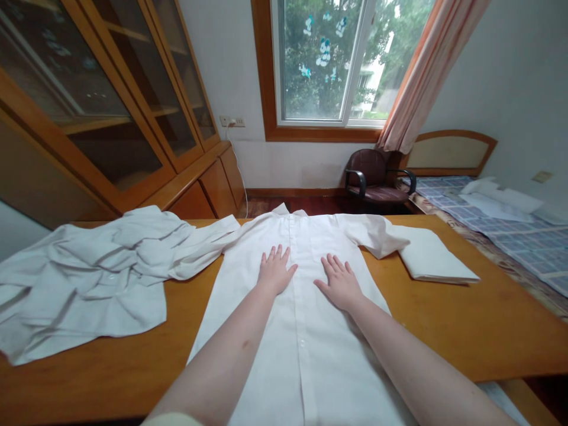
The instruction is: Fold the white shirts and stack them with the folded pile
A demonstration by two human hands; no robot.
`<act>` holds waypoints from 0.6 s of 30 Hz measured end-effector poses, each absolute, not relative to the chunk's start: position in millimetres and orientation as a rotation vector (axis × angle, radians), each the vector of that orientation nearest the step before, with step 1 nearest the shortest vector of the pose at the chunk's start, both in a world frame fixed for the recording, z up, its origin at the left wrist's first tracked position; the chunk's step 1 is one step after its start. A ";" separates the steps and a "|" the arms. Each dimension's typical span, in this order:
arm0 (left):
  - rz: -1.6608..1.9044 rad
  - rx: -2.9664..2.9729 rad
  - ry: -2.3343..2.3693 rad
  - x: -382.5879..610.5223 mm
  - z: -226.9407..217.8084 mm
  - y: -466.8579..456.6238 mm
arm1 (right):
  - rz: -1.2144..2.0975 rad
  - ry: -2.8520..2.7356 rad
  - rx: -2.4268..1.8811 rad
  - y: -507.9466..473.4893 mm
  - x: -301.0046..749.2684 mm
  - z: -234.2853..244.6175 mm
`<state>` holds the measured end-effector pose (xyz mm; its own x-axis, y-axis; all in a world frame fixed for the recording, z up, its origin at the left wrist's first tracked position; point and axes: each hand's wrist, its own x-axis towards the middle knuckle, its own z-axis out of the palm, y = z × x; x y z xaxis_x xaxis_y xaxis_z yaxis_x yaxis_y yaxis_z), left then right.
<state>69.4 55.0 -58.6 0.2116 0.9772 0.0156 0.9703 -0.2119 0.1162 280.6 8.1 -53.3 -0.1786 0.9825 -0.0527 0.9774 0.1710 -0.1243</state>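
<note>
A white button-up shirt (275, 331) lies spread front side up on the wooden table (444, 325), its collar toward the window and its button strip running down the middle. My left hand (276, 272) rests flat on the shirt's chest, just left of the buttons, with fingers spread. To the right of the strip, my right hand (339, 281) also presses flat on the cloth, fingers apart. Neither hand grips anything. Both sleeves stretch out to the sides; the right one reaches a folded white cloth (437, 254).
A crumpled heap of white clothing (102, 266) covers the table's left part, touching the shirt's left sleeve. Beyond the table stand a glass-door cabinet (177, 160), a maroon armchair (375, 174) and a bed (510, 231) with papers or white sheets on it.
</note>
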 end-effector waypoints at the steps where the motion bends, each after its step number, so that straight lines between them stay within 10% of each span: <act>1: 0.129 2.381 1.915 68.7 -58.9 52.3 | 0.200 -2.371 -1.985 5.6 280.2 -53.3; 18: 0.091 2.374 1.874 68.1 -57.5 10.8 | 0.320 -2.269 -2.264 7.6 245.9 1.4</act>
